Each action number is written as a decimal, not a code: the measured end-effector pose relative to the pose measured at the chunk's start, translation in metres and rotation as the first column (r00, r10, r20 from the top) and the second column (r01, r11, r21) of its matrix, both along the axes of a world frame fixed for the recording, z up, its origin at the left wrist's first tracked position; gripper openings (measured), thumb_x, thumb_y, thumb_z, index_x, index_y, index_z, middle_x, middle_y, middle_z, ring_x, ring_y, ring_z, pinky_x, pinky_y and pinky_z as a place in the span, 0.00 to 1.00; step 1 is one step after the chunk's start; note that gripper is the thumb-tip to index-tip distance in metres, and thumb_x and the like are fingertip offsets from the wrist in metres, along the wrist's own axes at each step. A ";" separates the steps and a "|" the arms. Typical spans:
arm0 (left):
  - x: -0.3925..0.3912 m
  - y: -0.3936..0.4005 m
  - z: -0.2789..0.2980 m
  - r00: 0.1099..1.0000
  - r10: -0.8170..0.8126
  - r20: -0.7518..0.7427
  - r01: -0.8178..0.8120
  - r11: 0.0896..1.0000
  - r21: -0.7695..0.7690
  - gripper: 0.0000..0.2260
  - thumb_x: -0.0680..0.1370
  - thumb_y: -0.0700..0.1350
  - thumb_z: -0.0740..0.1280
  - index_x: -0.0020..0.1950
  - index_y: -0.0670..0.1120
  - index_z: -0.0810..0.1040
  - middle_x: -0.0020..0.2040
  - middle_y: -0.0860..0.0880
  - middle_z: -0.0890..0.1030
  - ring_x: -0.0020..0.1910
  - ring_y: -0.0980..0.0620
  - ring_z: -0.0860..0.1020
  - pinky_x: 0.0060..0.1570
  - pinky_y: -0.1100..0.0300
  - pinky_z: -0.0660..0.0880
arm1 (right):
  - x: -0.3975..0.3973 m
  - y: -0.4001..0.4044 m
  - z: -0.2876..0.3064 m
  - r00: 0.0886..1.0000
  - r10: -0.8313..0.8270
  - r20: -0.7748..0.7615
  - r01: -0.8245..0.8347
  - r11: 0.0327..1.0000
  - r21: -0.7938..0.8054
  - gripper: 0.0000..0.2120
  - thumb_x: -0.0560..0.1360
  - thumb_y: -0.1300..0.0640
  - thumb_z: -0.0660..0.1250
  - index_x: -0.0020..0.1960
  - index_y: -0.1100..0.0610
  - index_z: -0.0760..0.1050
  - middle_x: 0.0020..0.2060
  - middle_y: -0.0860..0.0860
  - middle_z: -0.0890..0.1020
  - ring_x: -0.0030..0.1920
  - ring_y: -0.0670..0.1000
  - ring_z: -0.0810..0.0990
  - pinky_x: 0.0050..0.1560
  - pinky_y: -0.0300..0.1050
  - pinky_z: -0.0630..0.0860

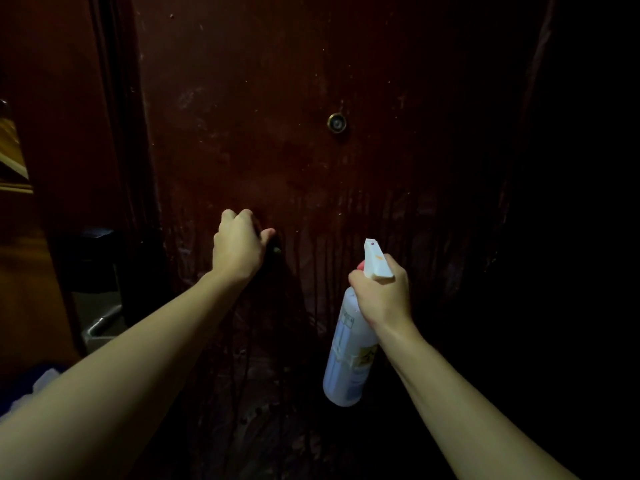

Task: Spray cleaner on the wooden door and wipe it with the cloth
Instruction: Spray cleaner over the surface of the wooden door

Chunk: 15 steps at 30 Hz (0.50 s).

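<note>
The wiping step looks to be in hand: the left hand point(239, 245) presses against the door point(277, 133), fingers curled round something dark, probably the cloth point(276, 249), though it is too dim to be sure. Wet streaks run down the door below those fingers. The right hand point(382, 292) grips the bottle point(348, 355) by its neck, nozzle up, held clear of the door. Next, the wipe should follow the streaks downward. The frame point(131, 150) lies close to the left; open door spreads right, toward the peephole point(336, 123).
</note>
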<state>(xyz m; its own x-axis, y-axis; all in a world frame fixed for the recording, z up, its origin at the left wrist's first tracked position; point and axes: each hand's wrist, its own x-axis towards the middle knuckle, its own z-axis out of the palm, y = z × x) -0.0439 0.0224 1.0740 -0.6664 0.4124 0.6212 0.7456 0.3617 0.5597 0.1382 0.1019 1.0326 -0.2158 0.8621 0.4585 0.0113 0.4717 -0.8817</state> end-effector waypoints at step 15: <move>0.023 0.015 -0.008 1.000 -0.025 0.005 0.025 0.999 0.024 0.12 0.77 0.50 0.69 0.46 0.42 0.73 0.49 0.46 0.68 0.41 0.50 0.69 0.42 0.57 0.66 | 0.042 0.024 -0.003 0.998 -0.045 -0.051 0.042 0.997 -0.067 0.05 0.71 0.66 0.68 0.46 0.60 0.77 0.36 0.49 0.79 0.37 0.47 0.77 0.38 0.39 0.74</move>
<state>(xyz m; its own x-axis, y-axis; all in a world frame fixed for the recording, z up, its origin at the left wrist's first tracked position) -0.0209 0.0374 1.0663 -0.6593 0.4142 0.6275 0.7513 0.3294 0.5719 0.1805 0.1255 1.0297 -0.1548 0.8986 0.4105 -0.0164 0.4131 -0.9106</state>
